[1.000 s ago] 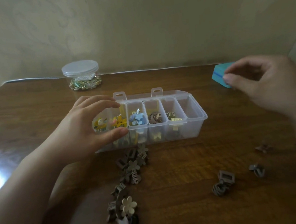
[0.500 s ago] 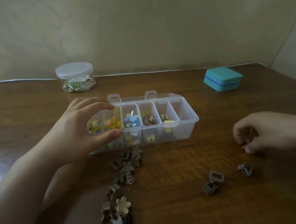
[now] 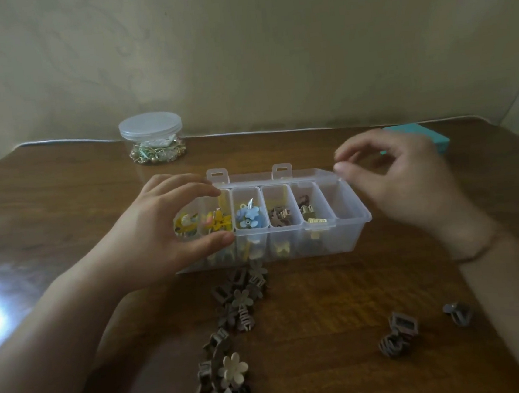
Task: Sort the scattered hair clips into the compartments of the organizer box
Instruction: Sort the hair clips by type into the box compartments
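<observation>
Steadying organizer box [image 3: 349, 235] — left hand [image 3: 160, 234]

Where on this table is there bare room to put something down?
Bare wood lies between the jar and the organizer box, and between the clip trail and the two dark clips. The box front is crowded with clips.

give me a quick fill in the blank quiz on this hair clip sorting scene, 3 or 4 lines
1. The left hand grips the clear plastic organizer box at its ____ end.
2. The blue flower clips lie in the ____ compartment from the left.
3. The round clear jar has its lid ____.
4. The compartment at the far ____ end holds no clips.

Missing words: left; third; on; right
</observation>
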Demonstrator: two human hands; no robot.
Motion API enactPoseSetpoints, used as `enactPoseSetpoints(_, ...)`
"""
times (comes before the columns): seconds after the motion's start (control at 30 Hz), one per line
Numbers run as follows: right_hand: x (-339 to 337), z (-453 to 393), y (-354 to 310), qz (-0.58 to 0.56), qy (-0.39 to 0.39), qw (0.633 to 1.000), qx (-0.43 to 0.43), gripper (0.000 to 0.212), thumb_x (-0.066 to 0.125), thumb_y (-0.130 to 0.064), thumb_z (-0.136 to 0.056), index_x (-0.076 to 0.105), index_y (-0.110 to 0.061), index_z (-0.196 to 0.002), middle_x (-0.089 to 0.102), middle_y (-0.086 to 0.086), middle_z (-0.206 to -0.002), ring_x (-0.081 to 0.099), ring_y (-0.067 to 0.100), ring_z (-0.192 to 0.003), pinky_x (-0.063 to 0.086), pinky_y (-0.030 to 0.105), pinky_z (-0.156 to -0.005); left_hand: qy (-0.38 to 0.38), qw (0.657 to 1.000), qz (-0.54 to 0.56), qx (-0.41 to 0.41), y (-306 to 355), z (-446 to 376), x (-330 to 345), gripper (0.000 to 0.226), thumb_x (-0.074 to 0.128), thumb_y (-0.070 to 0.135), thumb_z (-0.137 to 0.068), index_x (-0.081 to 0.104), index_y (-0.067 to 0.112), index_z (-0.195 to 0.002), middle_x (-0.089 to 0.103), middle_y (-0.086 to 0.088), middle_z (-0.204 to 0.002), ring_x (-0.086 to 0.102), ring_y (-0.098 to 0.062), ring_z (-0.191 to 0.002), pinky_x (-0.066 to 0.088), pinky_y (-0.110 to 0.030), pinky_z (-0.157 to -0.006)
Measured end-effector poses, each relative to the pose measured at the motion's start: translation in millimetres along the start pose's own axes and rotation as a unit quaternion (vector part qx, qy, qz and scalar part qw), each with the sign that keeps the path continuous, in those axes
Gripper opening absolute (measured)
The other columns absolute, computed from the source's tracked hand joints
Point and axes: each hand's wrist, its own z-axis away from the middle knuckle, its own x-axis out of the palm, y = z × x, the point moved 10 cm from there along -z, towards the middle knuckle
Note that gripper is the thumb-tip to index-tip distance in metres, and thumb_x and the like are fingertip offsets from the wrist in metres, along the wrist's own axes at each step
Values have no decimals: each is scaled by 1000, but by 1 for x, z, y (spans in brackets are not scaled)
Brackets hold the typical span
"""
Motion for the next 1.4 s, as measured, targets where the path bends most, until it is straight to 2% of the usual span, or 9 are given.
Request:
enactPoseSetpoints(0.13,3,21,-20,2,-202,978,-58,13,68,-48,-80,64,-44,-92,65,-22,-94,63,2,-84,48,10,-66,1,1000,-1,-2,-1,0,1,73,55,79,-69,61,33,-125,56,14,-131,40,-12,-130,39,-40,-105)
enactPoseSetpoints(0.27,46,87,-6,69,-566,821,30,44,75,-45,-75,50,-60,-108,56,-33,-108,60,-7,-94,53,15,-75,2,1000,-3,-1,-2,-1,1,73,55,80,-69,61,34,-125,56,14,-131,41,-11,-129,40,-41,-104)
enactPoseSetpoints(0.47,60,112,1,120,-636,758,86,45,78,-27,-76,49,-54,-98,58,-22,-98,61,0,-85,58,35,-73,10,1000,4,0,-2,-1,0,71,56,78,-68,62,33,-123,57,12,-130,41,-10,-128,39,-36,-101)
enactPoseSetpoints(0.7,59,87,-6,134,-554,822,22,20,69,-36,-83,56,-47,-93,57,-26,-97,57,-4,-88,51,25,-70,10,1000,6,4,0,-1,1,68,57,77,-69,61,35,-122,56,13,-131,41,-10,-128,37,-34,-100)
enactPoseSetpoints(0.83,-4,18,-24,-53,-142,988,-26,14,76,-30,-79,64,-34,-85,67,-14,-84,65,6,-77,50,15,-62,9,1000,11,9,0,-1,1,66,56,78,-69,60,38,-122,55,16,-130,40,-10,-128,36,-35,-100)
enactPoseSetpoints(0.9,-17,11,-12,-91,-11,996,-7,16,78,-18,-79,66,-28,-84,69,-9,-79,67,8,-75,51,16,-65,7,1000,12,10,0,-1,1,67,56,78,-69,60,38,-122,54,17,-130,40,-11,-129,37,-37,-101)
enactPoseSetpoints(1.17,-49,4,20,-79,44,995,34,9,68,-31,-80,72,-24,-84,72,-6,-76,67,10,-69,53,21,-63,8,1000,9,5,-1,0,1,68,57,78,-69,60,37,-123,56,14,-131,41,-10,-128,39,-38,-102)
enactPoseSetpoints(1.3,-17,20,10,23,-244,969,17,17,73,-47,-74,69,-42,-90,70,-17,-88,67,8,-79,51,16,-63,8,1000,6,3,-1,-1,1,69,57,78,-69,61,36,-123,56,15,-131,41,-11,-128,39,-39,-102)
enactPoseSetpoints(1.4,42,95,4,50,-612,786,71,42,77,-46,-74,57,-56,-109,60,-26,-108,62,0,-92,55,22,-72,8,1000,7,1,-2,-1,1,69,57,78,-69,61,36,-124,56,15,-131,41,-11,-128,40,-40,-101)
